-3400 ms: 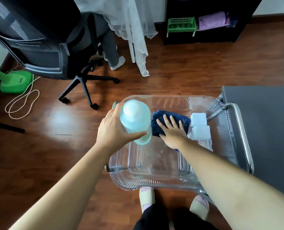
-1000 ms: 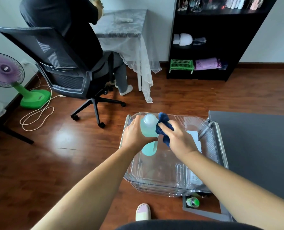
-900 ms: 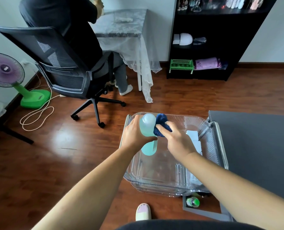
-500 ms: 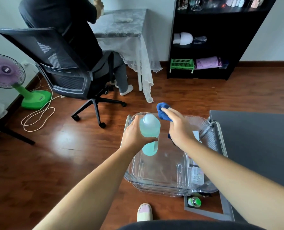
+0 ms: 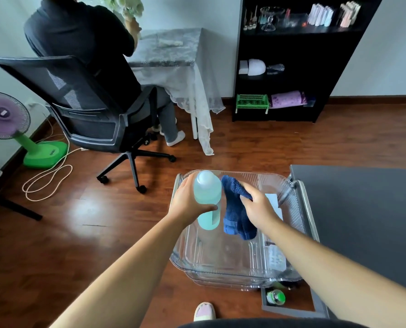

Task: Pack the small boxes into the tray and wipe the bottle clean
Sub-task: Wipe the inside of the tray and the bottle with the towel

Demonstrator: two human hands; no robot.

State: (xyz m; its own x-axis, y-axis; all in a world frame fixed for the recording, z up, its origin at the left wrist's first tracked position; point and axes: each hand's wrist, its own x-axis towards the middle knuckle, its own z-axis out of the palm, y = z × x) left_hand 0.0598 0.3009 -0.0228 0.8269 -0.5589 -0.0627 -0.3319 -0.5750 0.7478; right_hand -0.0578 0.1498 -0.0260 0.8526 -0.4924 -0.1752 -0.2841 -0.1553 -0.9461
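The bottle (image 5: 207, 200), pale blue-green and translucent, is held above the clear plastic tray (image 5: 221, 263), its long axis running roughly up and down in the head view, with the rounded white end pointing toward the camera and the other end pointing down into the tray. The left hand (image 5: 189, 201) is wrapped around its middle, thumb curled across the front and fingers closed behind. Just to the right, touching the bottle's side, hangs a dark blue cloth (image 5: 235, 209), bunched at the top and drooping toward the tray floor. The right hand (image 5: 258, 204) clutches the cloth's upper part, fingers folded over it (the fingertips are buried in the fabric). Behind that hand, against the tray's right wall, sit the small boxes (image 5: 273, 202), white and mostly hidden. The tray rests on a metal-railed cart (image 5: 308, 214) beside a dark grey surface (image 5: 363, 221). Farther off, a seated person (image 5: 83, 43) occupies an office chair (image 5: 83, 107) near a green fan (image 5: 12, 129).
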